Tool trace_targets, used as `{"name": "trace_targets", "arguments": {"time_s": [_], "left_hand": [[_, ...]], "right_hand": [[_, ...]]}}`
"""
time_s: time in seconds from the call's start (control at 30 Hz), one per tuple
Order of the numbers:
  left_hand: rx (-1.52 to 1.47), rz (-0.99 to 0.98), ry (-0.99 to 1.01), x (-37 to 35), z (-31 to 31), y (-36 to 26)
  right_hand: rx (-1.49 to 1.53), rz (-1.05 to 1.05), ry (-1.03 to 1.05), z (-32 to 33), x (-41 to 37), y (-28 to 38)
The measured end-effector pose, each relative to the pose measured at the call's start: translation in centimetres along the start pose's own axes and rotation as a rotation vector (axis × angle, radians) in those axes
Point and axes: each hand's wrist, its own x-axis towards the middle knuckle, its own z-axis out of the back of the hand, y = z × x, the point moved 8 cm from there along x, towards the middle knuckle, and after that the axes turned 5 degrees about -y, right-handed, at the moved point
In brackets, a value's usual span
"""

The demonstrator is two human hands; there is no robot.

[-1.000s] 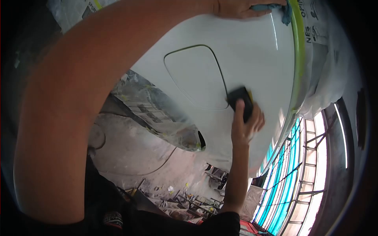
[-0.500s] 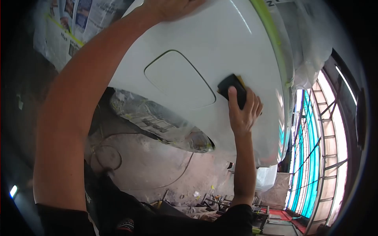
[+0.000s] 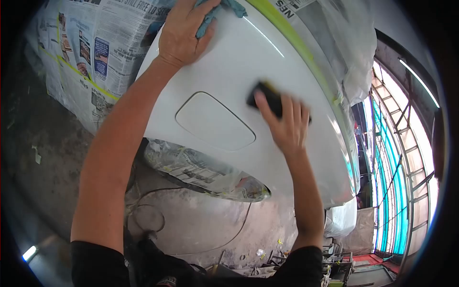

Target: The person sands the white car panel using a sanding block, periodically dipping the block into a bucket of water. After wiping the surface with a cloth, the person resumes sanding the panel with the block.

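Observation:
In front of me is a white car body panel (image 3: 229,62) with a rounded fuel flap (image 3: 215,122). My right hand (image 3: 289,126), slightly blurred, grips a black sanding block (image 3: 271,101) with a yellowish edge showing. The block lies against the panel, right of the flap and higher than it. My left hand (image 3: 184,36) rests at the panel's upper left, its fingers over a blue-green cloth (image 3: 206,24). Part of that cloth spreads beyond the fingers along the top edge of the view, and the fingertips are partly cut off.
Newspaper masking (image 3: 112,43) covers the car at left, and green tape (image 3: 291,33) borders the panel at right beside clear plastic sheeting (image 3: 354,62). A wheel arch (image 3: 205,174) is papered over below. A hose (image 3: 246,217) lies on the floor (image 3: 196,227).
The view has shifted, so the panel sits lower in it and the blue-green cloth shows under my left hand. My right hand has slid the sanding block upward along the panel relative to the flap.

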Motion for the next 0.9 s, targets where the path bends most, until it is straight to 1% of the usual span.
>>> {"name": "trace_targets", "arguments": {"time_s": [0.03,0.07,0.1,0.2,0.23,0.3,0.33,0.43,0.5,0.53,0.57,0.63,0.67,0.73,0.77,0.8,0.87,0.9], "left_hand": [[-0.004,-0.010,0.000,0.0,0.1,-0.1],[0.003,-0.021,-0.002,0.0,0.2,-0.2],[0.007,-0.029,-0.004,-0.2,0.3,-0.3],[0.015,-0.046,-0.001,0.0,0.2,-0.2],[0.015,-0.039,0.001,-0.1,0.1,-0.1],[0.038,0.033,0.056,-0.5,-0.5,0.4],[0.052,0.065,0.085,-0.4,-0.7,0.7],[-0.021,-0.016,0.007,-0.3,-0.1,0.4],[0.030,-0.004,0.036,-0.3,-0.1,0.3],[0.057,0.003,0.048,-0.3,0.0,0.1],[-0.007,-0.003,0.005,-0.5,0.1,0.1],[-0.151,-0.039,-0.074,-0.8,-0.4,0.3],[-0.119,-0.025,-0.096,-1.0,-0.6,0.5],[-0.052,0.009,-0.138,-2.6,0.1,0.8],[-0.007,0.029,-0.113,-3.9,0.4,0.8],[0.040,0.055,-0.089,-5.3,0.7,0.9],[0.033,0.049,-0.107,-7.7,1.7,1.4],[0.029,0.047,-0.110,-8.6,1.8,1.8]], "right_hand": [[0.020,0.006,0.013,-1.3,4.8,-0.5],[0.048,-0.061,0.041,-3.1,9.0,-1.2],[0.075,-0.126,0.074,-4.2,11.2,-1.7],[0.107,-0.106,0.053,-3.7,9.9,-2.0],[0.070,-0.082,0.061,-2.8,7.4,-1.7],[0.046,-0.052,0.051,-0.1,-0.1,-0.9],[0.057,-0.056,0.032,1.0,-0.8,-0.5],[0.042,-0.020,0.064,-0.2,-0.5,-1.1],[0.092,0.004,0.091,-1.9,5.1,-1.8],[0.144,-0.033,0.109,-2.3,7.3,-2.0],[0.190,-0.071,0.119,-2.5,8.4,-2.4],[0.172,-0.073,0.092,-1.8,6.9,-2.6],[0.158,-0.077,0.069,-1.6,6.1,-2.5],[0.133,-0.070,0.047,0.2,1.2,-2.4],[0.126,-0.058,0.044,0.7,-0.6,-2.3],[0.095,-0.056,0.016,0.9,-1.0,-2.3],[0.036,-0.051,-0.037,1.1,-0.6,-2.1],[0.069,-0.067,0.000,0.1,0.8,-2.3]]}}
